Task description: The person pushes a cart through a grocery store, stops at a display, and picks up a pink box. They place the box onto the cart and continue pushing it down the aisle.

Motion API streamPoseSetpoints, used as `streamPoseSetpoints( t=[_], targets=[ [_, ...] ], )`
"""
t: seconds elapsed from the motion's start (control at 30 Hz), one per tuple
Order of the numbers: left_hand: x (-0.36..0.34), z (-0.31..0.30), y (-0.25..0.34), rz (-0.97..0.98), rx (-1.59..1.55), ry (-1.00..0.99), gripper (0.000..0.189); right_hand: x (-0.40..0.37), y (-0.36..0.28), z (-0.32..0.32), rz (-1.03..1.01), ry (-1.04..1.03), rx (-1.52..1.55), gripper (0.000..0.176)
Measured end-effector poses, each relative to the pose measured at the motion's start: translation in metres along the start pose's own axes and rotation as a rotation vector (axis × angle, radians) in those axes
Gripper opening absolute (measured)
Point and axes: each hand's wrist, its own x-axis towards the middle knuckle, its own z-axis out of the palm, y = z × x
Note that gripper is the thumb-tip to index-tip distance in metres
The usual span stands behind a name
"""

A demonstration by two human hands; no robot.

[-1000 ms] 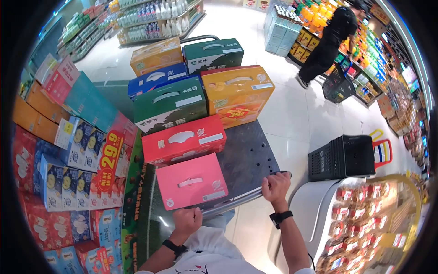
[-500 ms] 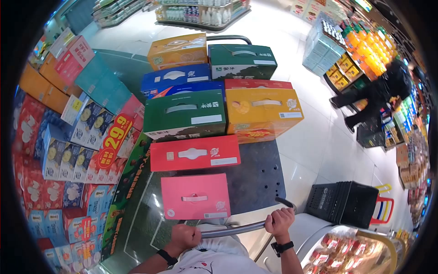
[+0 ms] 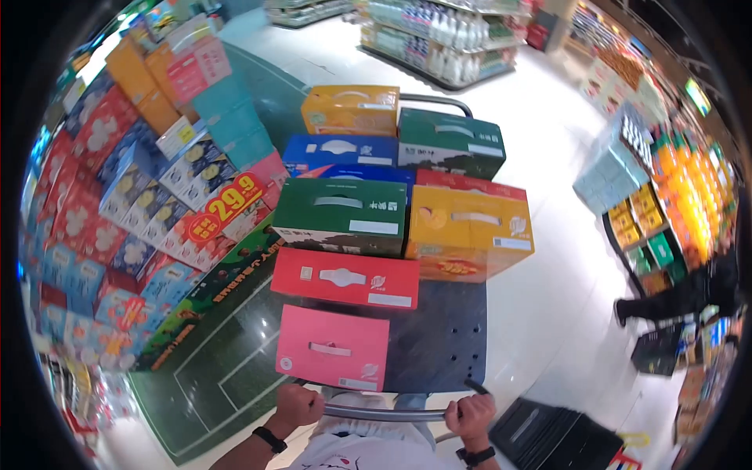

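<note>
- Bottle shelves (image 3: 439,39) have slid right and the black baskets (image 3: 552,439) have dropped lower in view since the earlier frames; boxes hold their layout, so we judge the cart has swung left.
- Left hand (image 3: 300,404) and right hand (image 3: 470,415): both closed, fingers wrapped round the handlebar (image 3: 384,413), set well apart near its ends, probably for steering leverage.
- Cart deck (image 3: 435,345) sits just beyond the bar, carrying all the boxes we track.
- Pink box (image 3: 333,348) is nearest us, left of the deck's holes; red box (image 3: 345,278) lies behind it, a thin gap between.
- Front green box (image 3: 341,215) and orange box (image 3: 470,231) stand side by side; blue, rear green and rear yellow boxes pack in behind, likely so they brace each other.
- Carry straps face up, which we read as ready for lifting.
- Far rail (image 3: 439,100) probably stops forward sliding.
</note>
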Motion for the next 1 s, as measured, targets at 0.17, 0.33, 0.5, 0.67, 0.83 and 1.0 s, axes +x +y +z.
streamPoseSetpoints(
  t=[0.17, 0.33, 0.5, 0.67, 0.83, 1.0],
  targets=[
    [0.008, 0.010, 0.037, -0.119, 0.040, 0.066, 0.028, 0.013, 0.036, -0.004, -0.021, 0.049, 0.057, 0.031],
    [0.019, 0.028, 0.068, -0.194, 0.050, 0.108, 0.027, 0.033, 0.068, -0.015, -0.054, 0.065, 0.053, 0.031],
    [0.036, 0.052, 0.091, -0.193, 0.043, 0.113, 0.027, 0.056, 0.105, -0.023, -0.112, 0.066, 0.045, 0.034],
    [0.055, 0.058, 0.111, -0.170, -0.010, 0.196, 0.031, 0.074, 0.129, -0.027, -0.158, 0.059, 0.043, 0.035],
    [0.073, 0.072, 0.118, -0.170, -0.038, 0.220, 0.032, 0.103, 0.158, -0.030, -0.176, 0.027, 0.038, 0.035],
    [0.101, 0.080, 0.134, -0.173, -0.008, 0.267, 0.032, 0.129, 0.182, -0.028, -0.200, 0.020, 0.078, 0.034]
  ],
)
